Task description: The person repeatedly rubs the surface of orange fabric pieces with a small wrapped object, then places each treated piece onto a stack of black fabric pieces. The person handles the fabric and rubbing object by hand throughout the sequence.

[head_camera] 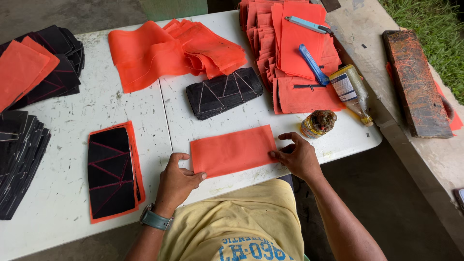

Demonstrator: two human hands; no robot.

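Head view — left hand [176,181] and right hand [298,157], fingers seemingly flat, pin orange fabric piece [233,151] — neither clamped.

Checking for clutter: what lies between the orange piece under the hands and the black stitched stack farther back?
Only bare white table separates the orange piece from the black stitched stack, as the head view shows.

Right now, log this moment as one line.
left hand: pressing flat orange fabric rectangle, left edge | right hand: pressing its right edge | surface: white folding table
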